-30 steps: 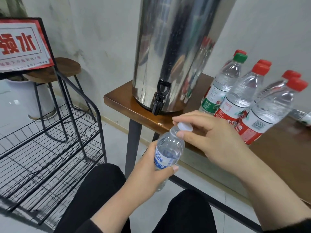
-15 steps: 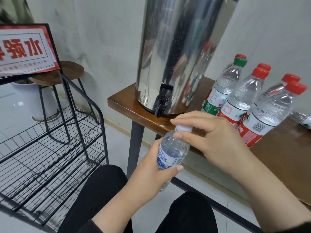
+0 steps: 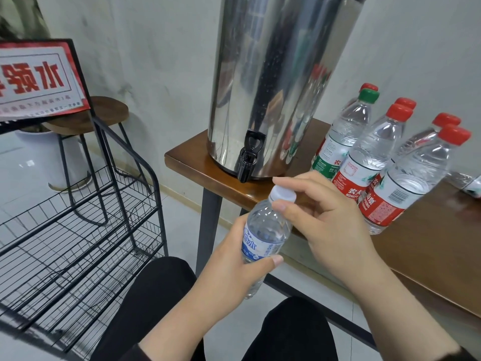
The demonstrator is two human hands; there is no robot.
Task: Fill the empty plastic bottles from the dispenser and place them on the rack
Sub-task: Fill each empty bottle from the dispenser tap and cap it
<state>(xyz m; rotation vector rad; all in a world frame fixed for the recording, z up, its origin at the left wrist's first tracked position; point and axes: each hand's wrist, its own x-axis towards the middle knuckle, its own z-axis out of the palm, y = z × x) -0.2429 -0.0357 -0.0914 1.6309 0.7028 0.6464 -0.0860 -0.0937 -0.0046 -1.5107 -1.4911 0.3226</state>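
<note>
Both hands grip: my left hand (image 3: 234,259) wraps the small clear blue-labelled plastic bottle (image 3: 265,235), my right hand (image 3: 322,225) pinches its white cap (image 3: 282,193).

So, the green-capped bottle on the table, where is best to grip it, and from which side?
Grip the green-capped bottle around its clear ribbed body above the label, coming from its left, the dispenser side. It stands upright at the left end of the group; red-capped bottles crowd its right and rear.
</note>
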